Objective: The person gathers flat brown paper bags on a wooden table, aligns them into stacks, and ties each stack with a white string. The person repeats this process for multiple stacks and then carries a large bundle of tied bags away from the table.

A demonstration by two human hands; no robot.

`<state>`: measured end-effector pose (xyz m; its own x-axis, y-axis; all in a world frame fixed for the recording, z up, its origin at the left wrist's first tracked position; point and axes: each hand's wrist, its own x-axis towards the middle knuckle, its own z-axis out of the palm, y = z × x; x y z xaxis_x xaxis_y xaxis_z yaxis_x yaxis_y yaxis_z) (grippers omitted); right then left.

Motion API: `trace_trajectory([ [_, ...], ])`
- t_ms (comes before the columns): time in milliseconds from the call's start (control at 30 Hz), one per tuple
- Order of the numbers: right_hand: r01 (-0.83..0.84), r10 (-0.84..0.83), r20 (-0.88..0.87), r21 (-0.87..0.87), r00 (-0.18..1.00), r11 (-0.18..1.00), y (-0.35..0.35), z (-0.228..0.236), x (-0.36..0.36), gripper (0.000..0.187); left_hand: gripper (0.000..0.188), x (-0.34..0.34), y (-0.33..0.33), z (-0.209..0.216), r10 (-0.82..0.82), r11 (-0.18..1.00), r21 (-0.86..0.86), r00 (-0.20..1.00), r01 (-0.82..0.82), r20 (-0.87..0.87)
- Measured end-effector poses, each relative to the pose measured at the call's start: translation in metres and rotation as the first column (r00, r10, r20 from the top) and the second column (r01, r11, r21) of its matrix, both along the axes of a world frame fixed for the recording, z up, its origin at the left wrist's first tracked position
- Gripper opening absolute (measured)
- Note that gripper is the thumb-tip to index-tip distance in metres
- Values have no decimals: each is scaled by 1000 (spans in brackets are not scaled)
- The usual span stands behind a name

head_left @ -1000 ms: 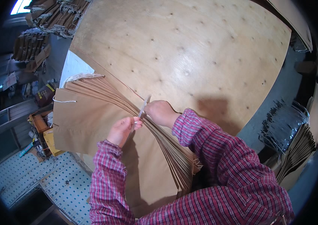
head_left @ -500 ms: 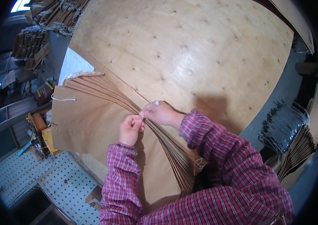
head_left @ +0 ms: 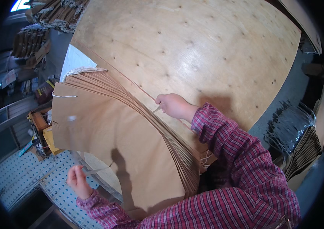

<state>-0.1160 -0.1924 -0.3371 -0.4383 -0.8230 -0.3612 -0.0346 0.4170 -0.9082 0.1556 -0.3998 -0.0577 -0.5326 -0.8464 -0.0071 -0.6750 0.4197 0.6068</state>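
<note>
A thick fanned stack of brown paper bags [head_left: 93,118] lies at the near left of the wooden table, its many edges spread in a curve. A white cord handle [head_left: 64,96] shows on the top bag. My left hand [head_left: 78,179], off the bags' near-left edge, is closed on a thin pale strap [head_left: 97,170] that reaches back toward the bags. My right hand [head_left: 173,106] is beyond the stack's far edge, above the tabletop, fingers pinched on a pale strip end [head_left: 157,109]. Whether both ends belong to one strap is hidden.
The plywood table [head_left: 207,49] stretches away to the far right. A white sheet [head_left: 77,61] lies under the stack's far-left end. More bag bundles [head_left: 57,17] sit at far left, and others [head_left: 305,152] at right beside a plastic-wrapped bundle [head_left: 291,124]. A tiled floor [head_left: 20,175] shows at left.
My hands were together over the stack's edge. They have parted: the left swung down and left with the strap, the right moved slightly right and up.
</note>
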Motion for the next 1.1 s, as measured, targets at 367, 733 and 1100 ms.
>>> trace_trajectory([
  [367,62,-78,-77,-200,994,978,18,29,9,13,15,-115,77,-187,-258,856,450,965,255,-56],
  [733,55,-203,-354,-386,913,921,-47,83,48,3,14,-101,60,-239,-405,827,277,860,490,-310],
  [1100,335,-468,-350,-378,811,863,-31,75,9,49,29,-129,56,-213,-42,687,725,999,39,-14],
])
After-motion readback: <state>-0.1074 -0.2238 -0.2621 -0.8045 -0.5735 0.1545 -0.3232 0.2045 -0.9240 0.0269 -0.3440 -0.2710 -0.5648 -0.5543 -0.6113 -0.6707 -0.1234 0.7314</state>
